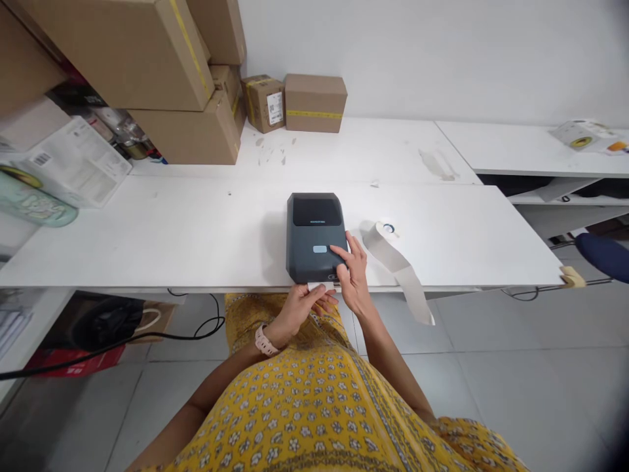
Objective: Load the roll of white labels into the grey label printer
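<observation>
A dark grey label printer [302,252] sits at the front edge of the white table, its glossy black window facing up. From its front slot a short piece of white label paper [320,286] sticks out. My left hand [302,305] pinches that paper between thumb and fingers, just below the table edge. Resting on the printer's right front corner, my right hand [354,278] has its fingers apart. Its index fingertip is beside the light blue button [320,249], and the thumb lies near the front edge. A roll of white labels [381,241] lies to the right, its loose strip hanging over the edge.
Cardboard boxes [187,134] are stacked at the back left, with two smaller ones, including a plain carton [315,98], against the wall. A white printed box [93,157] stands at far left. A black cable [147,337] runs below the table [221,229]. A blue seat [604,255] is at right.
</observation>
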Action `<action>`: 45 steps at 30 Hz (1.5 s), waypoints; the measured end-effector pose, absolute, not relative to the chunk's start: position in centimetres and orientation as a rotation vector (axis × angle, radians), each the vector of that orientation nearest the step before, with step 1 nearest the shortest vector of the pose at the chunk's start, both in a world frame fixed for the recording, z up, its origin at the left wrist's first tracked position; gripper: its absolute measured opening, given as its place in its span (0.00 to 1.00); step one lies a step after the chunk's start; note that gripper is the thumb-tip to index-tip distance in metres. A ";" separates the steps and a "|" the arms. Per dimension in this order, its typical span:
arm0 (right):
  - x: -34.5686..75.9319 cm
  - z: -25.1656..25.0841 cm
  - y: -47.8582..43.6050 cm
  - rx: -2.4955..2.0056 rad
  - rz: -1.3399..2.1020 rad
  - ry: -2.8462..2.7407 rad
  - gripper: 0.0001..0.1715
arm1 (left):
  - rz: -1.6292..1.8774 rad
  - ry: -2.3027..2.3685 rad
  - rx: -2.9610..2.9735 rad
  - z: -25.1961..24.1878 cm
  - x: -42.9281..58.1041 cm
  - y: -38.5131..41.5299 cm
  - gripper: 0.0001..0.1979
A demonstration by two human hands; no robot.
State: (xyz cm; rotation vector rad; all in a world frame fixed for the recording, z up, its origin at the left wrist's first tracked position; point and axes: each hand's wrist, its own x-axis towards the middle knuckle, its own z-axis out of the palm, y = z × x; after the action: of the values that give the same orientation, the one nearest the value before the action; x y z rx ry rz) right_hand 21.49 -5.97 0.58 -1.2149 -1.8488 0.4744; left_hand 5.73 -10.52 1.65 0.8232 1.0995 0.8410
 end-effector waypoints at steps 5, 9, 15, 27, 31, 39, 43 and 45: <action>21.0 3.0 -5.6 -1.233 0.220 -2.039 0.22 | 0.698 1.017 1.057 0.3 3.5 -10.4 0.23; 20.4 3.7 -5.0 -1.255 0.314 -2.061 0.16 | 0.530 1.048 1.154 0.9 -0.2 -10.6 0.21; 20.9 3.0 -4.8 -1.155 0.526 -2.003 0.21 | 1.339 1.483 1.016 2.4 -2.4 -8.5 0.17; 20.7 7.7 0.8 -0.904 0.451 -1.728 0.37 | 1.418 1.416 0.986 0.9 -0.3 -3.1 0.20; 19.4 10.9 5.9 -0.924 0.416 -1.682 0.40 | 1.380 1.483 1.119 0.8 0.2 -1.9 0.22; 19.6 13.6 15.8 -0.932 0.459 -1.832 0.41 | 1.315 1.537 1.181 -0.1 0.5 -0.3 0.24; 19.1 15.4 15.6 -0.978 0.387 -1.762 0.40 | 1.269 1.589 1.228 0.3 0.3 0.6 0.26; 19.0 15.5 12.9 -0.948 0.229 -1.633 0.36 | 1.247 1.613 1.255 0.7 0.3 0.8 0.27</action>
State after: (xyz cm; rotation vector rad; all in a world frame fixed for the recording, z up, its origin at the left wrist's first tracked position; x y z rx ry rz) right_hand 18.99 12.89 15.49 -0.9483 -1.6331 0.2294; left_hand 0.32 0.81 0.70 1.2550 1.6125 1.2475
